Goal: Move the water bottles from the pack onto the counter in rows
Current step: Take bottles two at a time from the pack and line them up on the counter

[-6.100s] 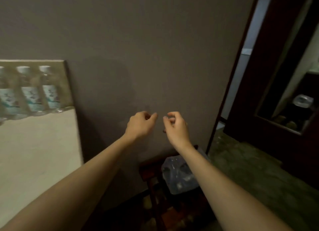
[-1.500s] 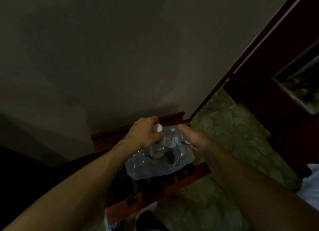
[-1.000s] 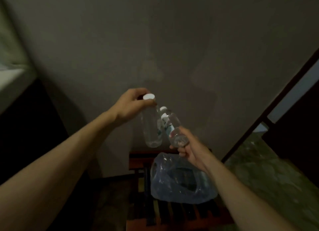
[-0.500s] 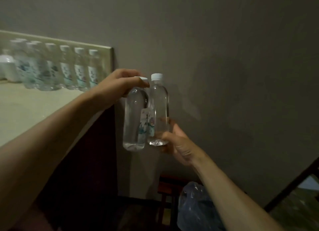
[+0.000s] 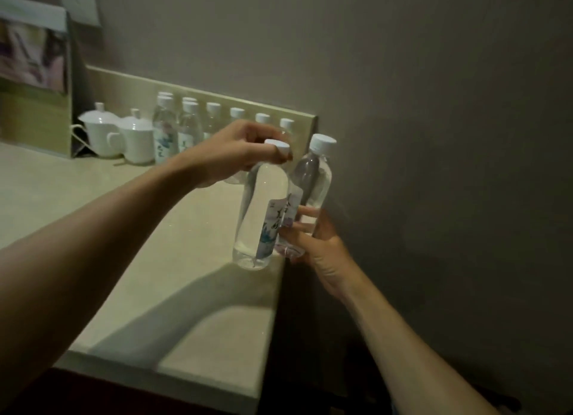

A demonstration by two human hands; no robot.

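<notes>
Your left hand [image 5: 238,149] pinches one bottle [image 5: 262,210] by its white cap, so it hangs over the right end of the table [image 5: 93,216], its base just above the top. Your right hand [image 5: 313,244] wraps around the lower body of a second bottle [image 5: 311,182], held upright just past the table's edge, near the wall. The two bottles touch or nearly touch at the label. A row of bottles [image 5: 214,120] already stands along the back lip, beside two white lidded cups [image 5: 124,132].

These look full, so expect some weight; the thin plastic will likely flex under a squeeze, and the smooth sides may slip. The cap pinch leaves the bottle free to swing (a grip round the body steadies it better). Set each base down flat beside the row, away from the edge, since a tall narrow bottle tips easily.
</notes>
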